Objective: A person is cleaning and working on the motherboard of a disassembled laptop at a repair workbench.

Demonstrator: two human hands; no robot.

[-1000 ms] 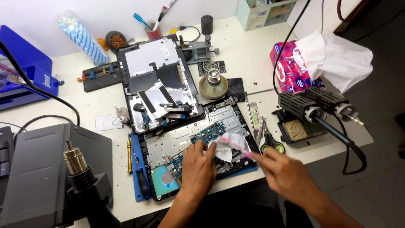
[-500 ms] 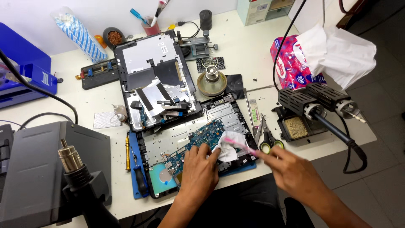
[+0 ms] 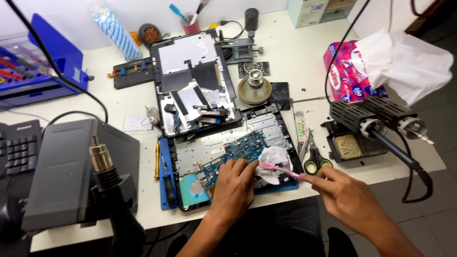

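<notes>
An opened laptop base (image 3: 223,145) lies on a blue mat (image 3: 167,157) at the near table edge, its blue circuit board (image 3: 238,150) exposed. My left hand (image 3: 234,188) rests palm-down on the board, fingertips touching a crumpled white tissue (image 3: 272,161). My right hand (image 3: 345,195) holds a pink toothbrush (image 3: 281,168) whose head lies on the tissue. Behind the base sits the removed laptop cover (image 3: 193,81) with metal shielding.
A hot-air station (image 3: 71,166) with its nozzle (image 3: 101,159) stands at left. To the right of the laptop are a soldering iron holder (image 3: 366,119), green-handled scissors (image 3: 312,159) and a tissue pack (image 3: 350,71). A blue tool box (image 3: 38,76), screwdrivers (image 3: 162,166) and a solder spool (image 3: 254,88) crowd the table.
The camera view has shifted slightly. My right hand has drawn the toothbrush a little along the tissue; my left hand stays on the board.
</notes>
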